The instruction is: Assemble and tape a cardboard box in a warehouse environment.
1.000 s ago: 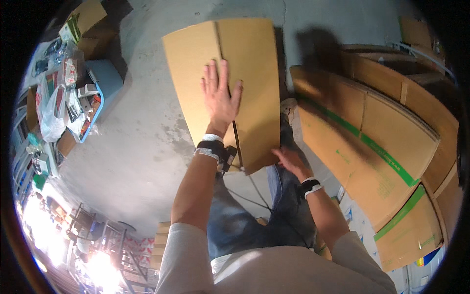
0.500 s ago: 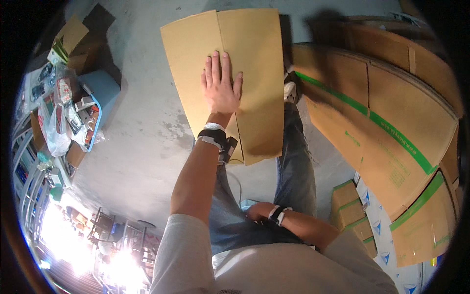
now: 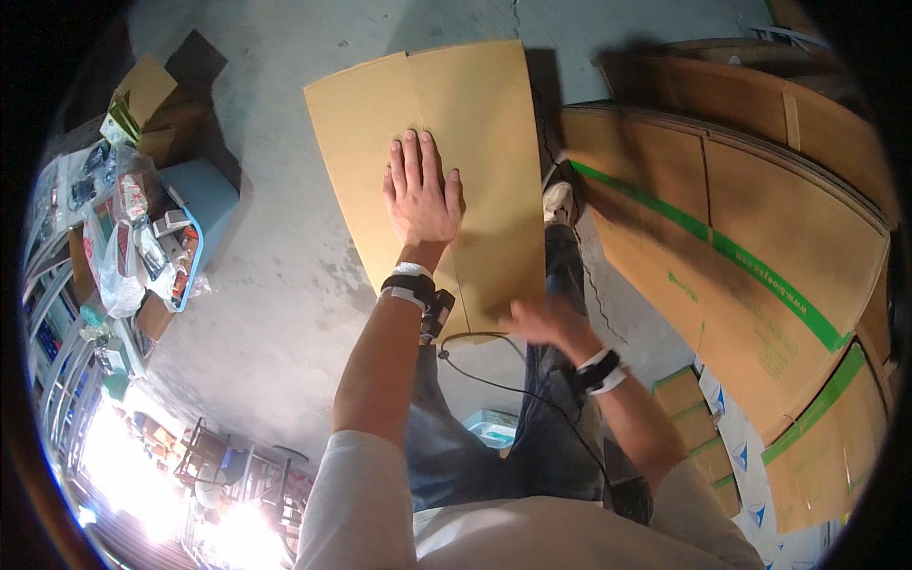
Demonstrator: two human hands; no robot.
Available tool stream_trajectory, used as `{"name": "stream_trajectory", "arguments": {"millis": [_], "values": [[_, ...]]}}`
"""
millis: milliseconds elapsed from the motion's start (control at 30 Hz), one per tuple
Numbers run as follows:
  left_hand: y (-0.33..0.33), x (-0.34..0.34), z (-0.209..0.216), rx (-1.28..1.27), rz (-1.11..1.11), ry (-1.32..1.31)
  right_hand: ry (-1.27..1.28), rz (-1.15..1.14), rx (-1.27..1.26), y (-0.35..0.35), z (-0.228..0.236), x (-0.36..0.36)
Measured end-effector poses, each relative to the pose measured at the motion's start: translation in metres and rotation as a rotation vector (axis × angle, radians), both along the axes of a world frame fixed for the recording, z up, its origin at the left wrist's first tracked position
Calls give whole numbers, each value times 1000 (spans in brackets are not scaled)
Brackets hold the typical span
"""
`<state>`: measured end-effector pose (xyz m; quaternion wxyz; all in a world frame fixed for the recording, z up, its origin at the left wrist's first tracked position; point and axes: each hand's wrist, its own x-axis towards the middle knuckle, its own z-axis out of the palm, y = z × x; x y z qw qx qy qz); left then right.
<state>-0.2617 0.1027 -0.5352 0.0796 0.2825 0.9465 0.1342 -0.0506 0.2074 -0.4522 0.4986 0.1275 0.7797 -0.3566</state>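
A plain brown cardboard box (image 3: 484,142) stands in front of me, its two top flaps meeting at a lengthwise seam. My left hand (image 3: 425,201) lies flat across that seam, fingers stretched out and holding nothing. Close to the box's near right edge is my right hand (image 3: 543,323), blurred by motion, so its grip is unclear. A thin black cable (image 3: 513,388) loops below the box and runs over my right leg. Between my legs sits a small light-blue plastic container (image 3: 491,427).
Large flat cardboard sheets with green stripes (image 3: 741,247) lean at the right, above smaller cartons (image 3: 692,418). To the left, a blue tub (image 3: 204,204) is filled with bagged items. Metal chairs (image 3: 237,465) stand at lower left on the grey concrete floor (image 3: 256,313).
My right hand has risen from the small container between my legs to the box's near edge. The black cable now shows across my leg. My left hand stays flat on the box.
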Motion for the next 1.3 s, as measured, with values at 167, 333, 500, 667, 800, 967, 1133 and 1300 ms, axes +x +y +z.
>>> {"name": "stream_trajectory", "arguments": {"millis": [167,333,500,667,800,967,1133,1300], "values": [[3,-1,7,13,4,-101,745,-537,270,86,-3,-150],[8,3,17,97,-31,-185,947,-242,532,104,-34,-204],[8,-3,30,135,-32,-105,1033,-253,525,100,-42,-247],[27,-57,42,281,89,-79,981,-268,489,105,-61,-261],[51,-147,27,386,-72,57,1067,-248,483,102,-62,-262],[51,-132,5,203,-172,87,1098,-286,483,105,-68,-255],[59,-116,2,304,-81,53,1066,-251,563,102,-66,-245],[62,-112,-2,231,-85,54,1030,-231,613,97,-69,-244]]}}
